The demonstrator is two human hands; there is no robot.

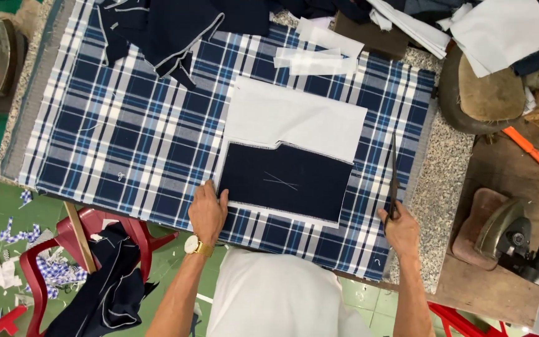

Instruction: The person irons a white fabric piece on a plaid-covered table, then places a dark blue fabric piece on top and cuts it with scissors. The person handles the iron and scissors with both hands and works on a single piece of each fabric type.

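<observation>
Here a dark navy cloth piece [285,181] lies flat near the front edge of the desk [438,187], on a blue and white plaid cover [126,137]. A white cloth piece [294,115] sits just behind it, overlapping its far edge, and a thin white strip shows along its near edge. The left hand [207,212] rests flat on the navy piece's near left corner, fingers spread, pressing rather than gripping. The right hand [400,231] is just off the piece's right edge, its grip closed around the handles of long scissors [393,175], whose blades point away along that edge. Open plaid stretches to the left. Farther back lie dark garments [163,31] and white paper strips [316,56]. A red chair [45,262] stands below the front edge.
</observation>
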